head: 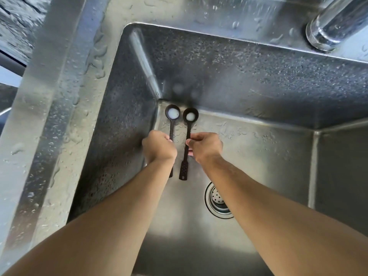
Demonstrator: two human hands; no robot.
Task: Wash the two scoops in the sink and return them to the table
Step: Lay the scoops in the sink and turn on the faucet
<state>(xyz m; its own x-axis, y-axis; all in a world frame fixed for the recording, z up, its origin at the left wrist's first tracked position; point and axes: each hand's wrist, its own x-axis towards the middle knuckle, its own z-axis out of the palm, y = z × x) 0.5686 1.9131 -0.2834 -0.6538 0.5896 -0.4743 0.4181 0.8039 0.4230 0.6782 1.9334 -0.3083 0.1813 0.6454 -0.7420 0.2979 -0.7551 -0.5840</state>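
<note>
Holding one dark scoop per hand over the steel sink (127, 80), person is mid-wash. Left hand (158, 147) curls fingers round the handle of the left scoop (172, 124); bowl sits ahead of the knuckles, handle tail pokes out behind the wrist. Right hand (206, 145) pinches the right scoop (187, 136) mid-handle between thumb and curled fingers; its perforated tail hangs back toward the forearm. Scoops lie side by side, close but apart, bowls up, near the far-left corner of the basin.

Both bowls hold something pale and cloudy, likely water or suds, can't tell which. Faucet (336, 24) is well ahead and to the right of the right hand; no stream clearly visible. Drain strainer (218, 200) sits behind and right of the right hand.

Judgement: rinsing step, task roughly midway, tabletop not in view.

To do it well: tip each bowl over so the cloudy contents run toward the drain, bring the bowls under the spout, and roll the handles so the holes get flushed too. Wet, thin handles may slip, so firm up the right pinch. Keep scoops apart to avoid clashing.
</note>
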